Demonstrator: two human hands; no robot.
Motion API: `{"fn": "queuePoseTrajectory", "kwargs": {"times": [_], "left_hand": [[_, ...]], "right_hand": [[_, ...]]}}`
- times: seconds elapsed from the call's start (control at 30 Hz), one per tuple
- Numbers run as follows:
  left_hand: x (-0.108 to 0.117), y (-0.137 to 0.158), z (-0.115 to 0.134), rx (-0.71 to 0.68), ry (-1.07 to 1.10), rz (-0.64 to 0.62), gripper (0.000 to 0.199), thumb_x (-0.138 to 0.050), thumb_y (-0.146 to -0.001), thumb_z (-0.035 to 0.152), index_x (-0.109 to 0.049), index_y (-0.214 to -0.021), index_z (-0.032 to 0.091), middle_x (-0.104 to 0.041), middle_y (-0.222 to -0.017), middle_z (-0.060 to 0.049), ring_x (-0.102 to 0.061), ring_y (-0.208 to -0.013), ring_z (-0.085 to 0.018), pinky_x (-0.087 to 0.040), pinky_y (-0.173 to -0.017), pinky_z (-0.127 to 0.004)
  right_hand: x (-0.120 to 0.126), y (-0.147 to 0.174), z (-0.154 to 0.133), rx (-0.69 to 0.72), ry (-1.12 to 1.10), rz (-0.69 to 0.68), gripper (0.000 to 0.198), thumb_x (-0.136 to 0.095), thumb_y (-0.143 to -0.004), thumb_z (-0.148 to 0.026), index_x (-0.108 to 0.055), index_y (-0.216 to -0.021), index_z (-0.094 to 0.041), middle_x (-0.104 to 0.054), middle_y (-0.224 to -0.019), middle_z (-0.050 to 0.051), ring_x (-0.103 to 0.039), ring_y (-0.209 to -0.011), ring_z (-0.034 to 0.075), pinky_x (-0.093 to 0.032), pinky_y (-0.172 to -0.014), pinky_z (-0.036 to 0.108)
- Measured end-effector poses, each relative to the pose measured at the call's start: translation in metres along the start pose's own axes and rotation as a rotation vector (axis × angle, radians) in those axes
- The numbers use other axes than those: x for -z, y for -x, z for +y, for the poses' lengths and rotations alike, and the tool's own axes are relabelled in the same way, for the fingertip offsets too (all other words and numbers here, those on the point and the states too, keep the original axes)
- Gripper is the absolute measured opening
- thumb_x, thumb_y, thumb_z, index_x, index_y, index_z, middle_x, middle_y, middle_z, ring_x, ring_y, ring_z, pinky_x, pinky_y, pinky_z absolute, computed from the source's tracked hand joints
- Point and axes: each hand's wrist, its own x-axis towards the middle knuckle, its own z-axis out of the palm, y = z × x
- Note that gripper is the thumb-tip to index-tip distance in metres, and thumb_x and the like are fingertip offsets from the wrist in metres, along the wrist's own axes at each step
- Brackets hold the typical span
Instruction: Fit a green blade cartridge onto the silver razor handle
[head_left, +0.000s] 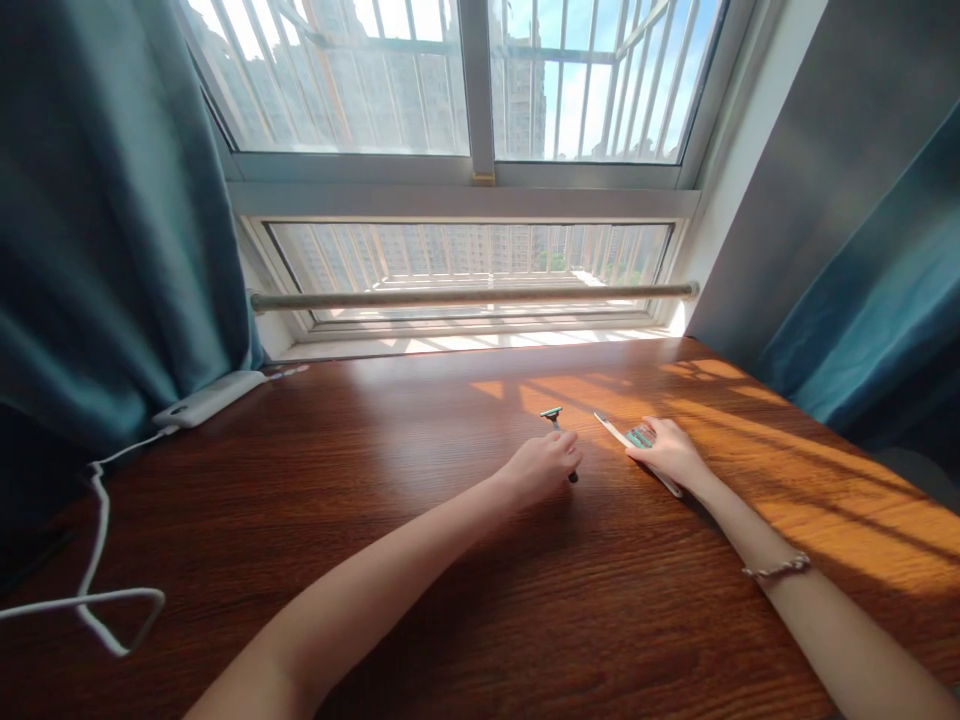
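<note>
A small razor [556, 419] with a green head and dark handle lies on the wooden desk [375, 520]. My left hand [541, 466] rests over its handle, fingers curled around it. To its right lies a flat card-backed package [628, 437] with a teal insert. My right hand [669, 452] presses down on that package, covering its near half.
A white power bank [208, 398] sits at the desk's far left with a white cable [97, 560] looping toward the near edge. Teal curtains [97, 220] hang on both sides. A window with a rail [472, 296] runs behind the desk.
</note>
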Motion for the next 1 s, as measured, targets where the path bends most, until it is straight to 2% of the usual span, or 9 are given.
{"fn": "queuePoseTrajectory", "kwargs": {"times": [0.13,0.3,0.43,0.53,0.67,0.87,0.93,1.0], "left_hand": [[0.005,0.037,-0.017,0.030,-0.014,-0.002,0.013,-0.042,-0.080,0.010,-0.054,-0.083,0.014,-0.051,-0.093,-0.009,-0.050,-0.079,-0.019,-0.046,-0.065,-0.030],[0.003,0.073,-0.030,0.074,-0.013,0.013,0.015,-0.041,-0.078,0.007,-0.053,-0.085,0.012,-0.050,-0.096,-0.011,-0.049,-0.083,-0.020,-0.046,-0.073,-0.032],[-0.003,0.091,-0.035,0.105,0.004,0.026,0.018,-0.040,-0.076,0.004,-0.052,-0.087,0.012,-0.050,-0.096,-0.012,-0.049,-0.086,-0.020,-0.046,-0.074,-0.031],[-0.007,0.100,-0.037,0.124,0.020,0.042,0.019,-0.039,-0.076,0.004,-0.051,-0.088,0.013,-0.049,-0.098,-0.012,-0.048,-0.087,-0.020,-0.046,-0.077,-0.032],[-0.009,0.108,-0.039,0.154,0.061,0.076,0.023,-0.039,-0.075,0.003,-0.050,-0.093,0.012,-0.048,-0.100,-0.012,-0.048,-0.089,-0.020,-0.046,-0.078,-0.032],[-0.012,0.113,-0.039,0.195,0.137,0.118,0.030,-0.040,-0.071,0.002,-0.048,-0.098,0.014,-0.048,-0.104,-0.011,-0.047,-0.095,-0.021,-0.046,-0.079,-0.033],[-0.013,0.113,-0.040,0.209,0.154,0.124,0.031,-0.039,-0.070,0.001,-0.048,-0.097,0.014,-0.048,-0.104,-0.011,-0.047,-0.094,-0.020,-0.046,-0.080,-0.033],[-0.013,0.113,-0.040,0.219,0.163,0.127,0.033,-0.039,-0.071,0.000,-0.047,-0.099,0.014,-0.048,-0.105,-0.011,-0.047,-0.094,-0.020,-0.045,-0.080,-0.033]], "right_hand": [[-0.007,0.012,-0.040,0.001,-0.006,-0.005,0.063,-0.062,-0.062,-0.042,-0.048,-0.115,-0.012,-0.053,-0.107,0.013,-0.054,-0.093,0.024,-0.041,-0.075,0.030],[-0.023,0.023,-0.105,0.011,-0.020,-0.017,0.043,-0.058,-0.067,-0.046,-0.053,-0.098,-0.016,-0.053,-0.100,0.010,-0.057,-0.083,0.021,-0.040,-0.066,0.026],[-0.035,0.025,-0.154,-0.011,-0.018,-0.027,0.045,-0.057,-0.069,-0.045,-0.051,-0.100,-0.012,-0.050,-0.101,0.014,-0.057,-0.081,0.022,-0.041,-0.065,0.028],[-0.040,0.026,-0.179,-0.023,-0.022,-0.041,0.049,-0.060,-0.068,-0.044,-0.051,-0.101,-0.009,-0.050,-0.099,0.015,-0.057,-0.079,0.023,-0.042,-0.066,0.029],[-0.042,0.028,-0.193,-0.022,-0.014,-0.043,0.050,-0.061,-0.069,-0.043,-0.050,-0.102,-0.007,-0.050,-0.099,0.016,-0.058,-0.080,0.023,-0.043,-0.068,0.029],[-0.037,0.029,-0.193,0.009,0.027,-0.027,0.052,-0.061,-0.069,-0.046,-0.051,-0.101,-0.006,-0.052,-0.097,0.017,-0.058,-0.080,0.025,-0.044,-0.067,0.030],[-0.032,0.035,-0.195,0.031,0.042,0.001,0.056,-0.059,-0.071,-0.047,-0.048,-0.107,-0.006,-0.050,-0.103,0.019,-0.059,-0.081,0.026,-0.044,-0.067,0.031],[-0.029,0.047,-0.195,0.062,0.059,0.048,0.061,-0.054,-0.076,-0.045,-0.038,-0.121,-0.008,-0.043,-0.117,0.021,-0.059,-0.083,0.027,-0.045,-0.067,0.034]]}}
